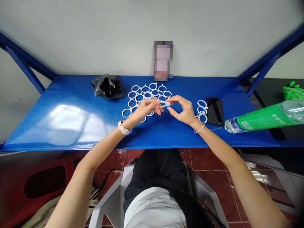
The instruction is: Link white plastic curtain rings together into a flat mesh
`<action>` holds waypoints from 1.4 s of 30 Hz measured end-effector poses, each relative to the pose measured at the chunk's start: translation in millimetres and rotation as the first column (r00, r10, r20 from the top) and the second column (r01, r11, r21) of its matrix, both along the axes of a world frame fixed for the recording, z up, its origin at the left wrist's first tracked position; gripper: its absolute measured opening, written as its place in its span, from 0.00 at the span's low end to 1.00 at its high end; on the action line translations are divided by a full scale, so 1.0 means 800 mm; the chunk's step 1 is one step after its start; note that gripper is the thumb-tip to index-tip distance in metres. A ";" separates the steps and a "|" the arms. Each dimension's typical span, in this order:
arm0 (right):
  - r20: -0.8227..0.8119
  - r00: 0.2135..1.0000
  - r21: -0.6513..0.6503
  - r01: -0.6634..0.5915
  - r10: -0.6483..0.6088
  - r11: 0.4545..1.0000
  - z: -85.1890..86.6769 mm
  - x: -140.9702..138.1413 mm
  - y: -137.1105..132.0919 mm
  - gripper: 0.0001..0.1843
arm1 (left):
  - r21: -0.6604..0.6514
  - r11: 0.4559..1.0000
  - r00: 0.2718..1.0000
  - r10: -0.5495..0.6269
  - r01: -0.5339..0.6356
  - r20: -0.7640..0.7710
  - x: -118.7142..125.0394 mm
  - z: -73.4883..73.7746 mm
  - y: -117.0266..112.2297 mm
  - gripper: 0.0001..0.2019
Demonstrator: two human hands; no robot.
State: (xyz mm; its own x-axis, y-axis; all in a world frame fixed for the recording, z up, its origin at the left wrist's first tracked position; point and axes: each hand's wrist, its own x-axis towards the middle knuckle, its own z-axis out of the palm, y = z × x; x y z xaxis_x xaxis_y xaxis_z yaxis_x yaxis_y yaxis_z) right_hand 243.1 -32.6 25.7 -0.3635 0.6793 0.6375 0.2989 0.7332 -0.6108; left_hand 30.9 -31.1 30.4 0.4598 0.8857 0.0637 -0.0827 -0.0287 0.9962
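Above the blue table, a white plastic curtain ring (162, 105) with a small eyelet is between my two hands. My left hand (148, 108) is closed, pinching the ring's left side with thumb and fingers. From the right, the thumb and forefinger of my right hand (184, 110) come round the eyelet, one above it and one below. Several more white curtain rings (136, 88) lie spread flat just beyond and beneath my left hand, which partly hides them. A smaller cluster of the same rings (202, 104) sits right of my right wrist.
A crumpled black plastic bag (106, 87) lies open at the back left of the blue table (99, 133). One phone (163, 61) leans on the wall; another dark phone (215, 110) lies at right. Beside it, a green-labelled bottle (263, 118) juts in from the right.
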 end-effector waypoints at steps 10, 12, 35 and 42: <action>-0.018 0.993 0.028 0.119 -0.118 0.993 0.002 -0.001 -0.001 0.07 | 0.159 0.987 0.999 -0.003 0.012 -0.054 0.001 -0.004 -0.003 0.26; -0.036 0.992 0.006 0.125 -0.124 0.992 0.002 -0.001 -0.001 0.08 | 0.340 0.940 0.993 0.026 0.014 -0.113 0.002 -0.004 -0.005 0.32; -0.049 0.994 -0.094 0.092 -0.097 0.991 -0.004 -0.003 0.001 0.09 | 0.374 0.919 0.983 0.165 -0.125 -0.078 0.003 -0.011 -0.003 0.28; -0.075 0.996 -0.096 0.045 -0.052 0.994 -0.010 -0.005 0.003 0.06 | 0.350 0.926 0.979 0.185 -0.145 -0.084 0.003 -0.010 -0.003 0.28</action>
